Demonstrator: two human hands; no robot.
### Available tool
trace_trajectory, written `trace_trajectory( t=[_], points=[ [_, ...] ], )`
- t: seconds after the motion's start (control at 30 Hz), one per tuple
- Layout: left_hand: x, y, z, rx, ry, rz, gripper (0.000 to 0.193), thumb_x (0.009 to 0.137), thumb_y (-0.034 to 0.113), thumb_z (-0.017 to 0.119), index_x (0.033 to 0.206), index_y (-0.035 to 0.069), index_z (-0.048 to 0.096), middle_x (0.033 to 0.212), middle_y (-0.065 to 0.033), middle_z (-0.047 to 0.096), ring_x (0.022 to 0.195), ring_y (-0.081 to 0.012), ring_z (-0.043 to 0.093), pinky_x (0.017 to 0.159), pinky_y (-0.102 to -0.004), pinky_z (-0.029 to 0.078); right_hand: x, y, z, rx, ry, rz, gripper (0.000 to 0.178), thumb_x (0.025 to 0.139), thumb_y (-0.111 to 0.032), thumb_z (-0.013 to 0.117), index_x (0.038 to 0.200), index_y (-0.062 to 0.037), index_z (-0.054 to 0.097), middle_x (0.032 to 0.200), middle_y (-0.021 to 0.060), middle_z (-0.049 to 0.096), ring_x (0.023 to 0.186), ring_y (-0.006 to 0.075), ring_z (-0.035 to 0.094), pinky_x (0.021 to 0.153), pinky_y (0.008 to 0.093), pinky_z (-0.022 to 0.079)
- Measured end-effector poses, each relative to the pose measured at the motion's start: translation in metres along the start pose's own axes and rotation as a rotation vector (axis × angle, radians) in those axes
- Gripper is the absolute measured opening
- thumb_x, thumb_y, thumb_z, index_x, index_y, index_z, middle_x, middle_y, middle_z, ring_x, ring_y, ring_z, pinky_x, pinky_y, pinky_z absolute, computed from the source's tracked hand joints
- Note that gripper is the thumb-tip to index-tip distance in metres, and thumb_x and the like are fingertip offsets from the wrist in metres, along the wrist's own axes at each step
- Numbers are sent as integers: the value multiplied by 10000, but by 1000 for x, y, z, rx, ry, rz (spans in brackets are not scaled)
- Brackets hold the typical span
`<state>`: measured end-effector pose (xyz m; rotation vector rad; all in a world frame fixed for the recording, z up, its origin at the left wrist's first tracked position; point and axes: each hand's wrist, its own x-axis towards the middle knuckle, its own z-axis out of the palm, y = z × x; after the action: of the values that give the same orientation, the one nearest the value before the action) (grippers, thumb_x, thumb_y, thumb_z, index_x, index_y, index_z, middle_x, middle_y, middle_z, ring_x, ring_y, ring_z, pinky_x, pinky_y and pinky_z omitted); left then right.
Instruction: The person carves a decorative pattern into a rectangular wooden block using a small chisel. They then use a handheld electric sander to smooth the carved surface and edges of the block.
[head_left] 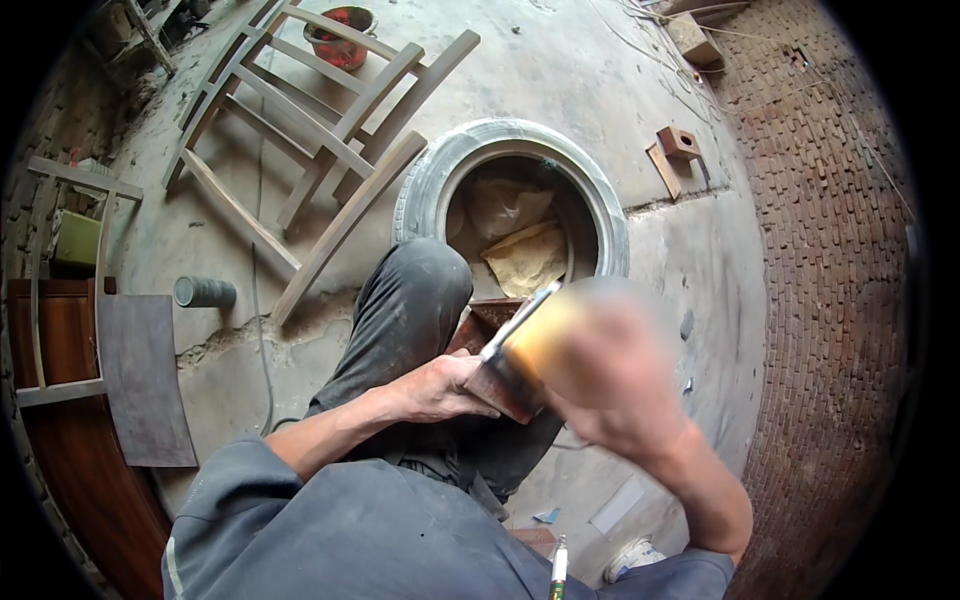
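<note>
Near my knees, my left hand [445,388] is closed round the end of a small reddish-brown wooden box [505,390], which is tilted. On its right side, my right hand [620,375] grips a yellow sander [545,340], whose flat pad edge lies against or just beside the box. Motion smears that hand and most of the tool, so its exact shape is unclear. Just beyond, another reddish-brown wooden part [492,315] shows between the box and the tire [615,225]; whether it joins the box I cannot tell.
Inside the tire lie crumpled sheets [525,258]. Wooden frames [350,130] and a red bucket [340,40] stand at the far left. A green cylinder [205,292] and a grey board [150,380] are to the left. A small holed block [680,143] sits far right, before the brickwork [820,250].
</note>
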<state>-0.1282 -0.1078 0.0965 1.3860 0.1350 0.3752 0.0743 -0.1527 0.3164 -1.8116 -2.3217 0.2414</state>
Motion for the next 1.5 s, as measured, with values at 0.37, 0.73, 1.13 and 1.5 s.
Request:
trace_trajectory(
  t=[0.37,0.73,1.13,1.5],
  points=[
    [-4,6,0,75,42,-30,334,899,152,844,1207,56,756,1190,-104,711,1174,-275,616,1063,-418,449,19,30,-3,69,3,91,330,826,-182,802,1110,-97,658,1077,128,604,988,364,647,832,451,566],
    [-1,14,-2,27,47,-58,307,905,111,833,1197,50,763,1160,-99,719,1156,-239,613,1013,-386,485,-1,-7,2,4,-61,-48,293,822,-193,800,1076,-118,674,1151,104,604,1018,310,626,675,395,604],
    [1,6,3,43,133,-48,268,911,160,824,1155,69,758,1092,-105,725,1063,-278,649,990,-414,461,-10,-19,2,77,-125,-56,365,779,-143,839,1093,-90,660,1127,128,601,1008,332,643,792,419,581],
    [-1,-4,3,44,79,-59,299,877,137,864,1150,54,777,1159,-98,718,1157,-270,613,1037,-407,457,-19,-6,-1,-12,-58,-48,311,816,-172,796,1101,-112,688,1151,120,604,1016,329,625,729,413,603]
  ],
)
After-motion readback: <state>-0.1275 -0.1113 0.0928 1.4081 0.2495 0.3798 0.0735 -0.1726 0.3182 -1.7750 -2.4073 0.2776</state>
